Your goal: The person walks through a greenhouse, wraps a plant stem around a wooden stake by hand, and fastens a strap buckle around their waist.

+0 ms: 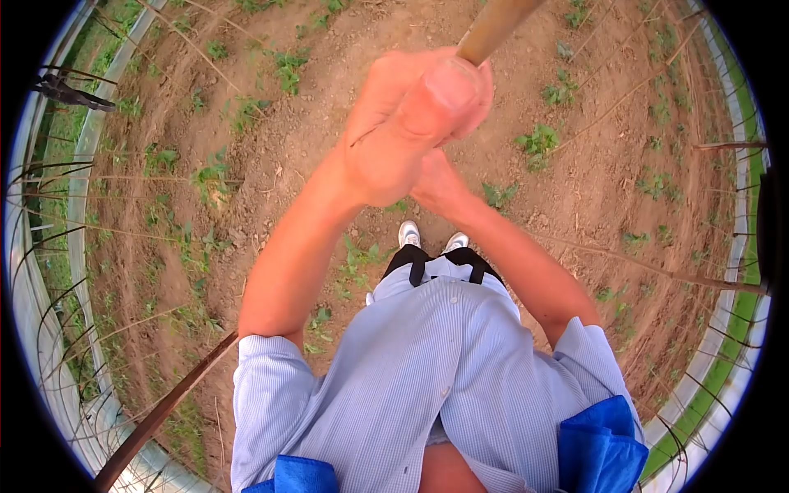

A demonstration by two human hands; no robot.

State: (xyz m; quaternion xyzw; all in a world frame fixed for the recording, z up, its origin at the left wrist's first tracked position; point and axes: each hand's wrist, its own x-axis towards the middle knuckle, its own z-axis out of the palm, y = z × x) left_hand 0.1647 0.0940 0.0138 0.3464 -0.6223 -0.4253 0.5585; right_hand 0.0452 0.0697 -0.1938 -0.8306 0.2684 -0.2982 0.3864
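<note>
Wooden pole [497,29] at the hands. It extends outward from the left hand [419,115], which is closed firmly around it with the thumb folded over, presumably to keep the shaft from slipping or turning. The right hand [436,178] sits just behind the left; its fingers are hidden, so I cannot tell how far it is open or whether it has hold of the pole. The forearms converge toward the pole, a pose that likely brings both arms into one line of effort. Counts: one pole in hand; two white shoes [408,236] and two blue cloth ends [604,444], all on the wearer's body side of the pole; green plants [538,144] on both sides of it, too many to number surely.
</note>
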